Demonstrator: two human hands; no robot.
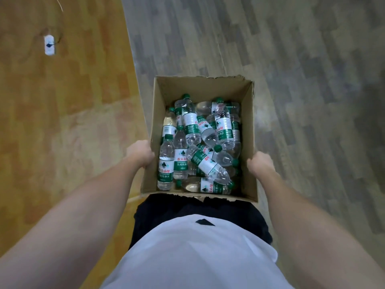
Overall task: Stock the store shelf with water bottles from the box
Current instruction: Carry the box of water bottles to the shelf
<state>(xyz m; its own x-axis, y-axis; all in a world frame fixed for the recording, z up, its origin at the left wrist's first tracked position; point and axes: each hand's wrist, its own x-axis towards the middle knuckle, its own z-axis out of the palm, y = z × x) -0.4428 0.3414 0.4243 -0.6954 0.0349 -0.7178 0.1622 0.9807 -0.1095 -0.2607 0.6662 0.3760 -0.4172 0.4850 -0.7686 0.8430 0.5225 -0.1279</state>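
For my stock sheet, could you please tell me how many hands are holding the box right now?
2. The left hand grips the left wall of the cardboard box, and the right hand grips its right wall. The fingers are hidden behind the walls.

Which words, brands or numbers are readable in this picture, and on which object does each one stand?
"农夫山泉", red: on the label of an upright water bottle in the cardboard box.
"饮用纯净水", on the green band below it, same label.
Smaller print on the bottle labels: too small to read.
White power strip on the floor: no readable text.
Black mark on the white shirt: a shape, no letters.
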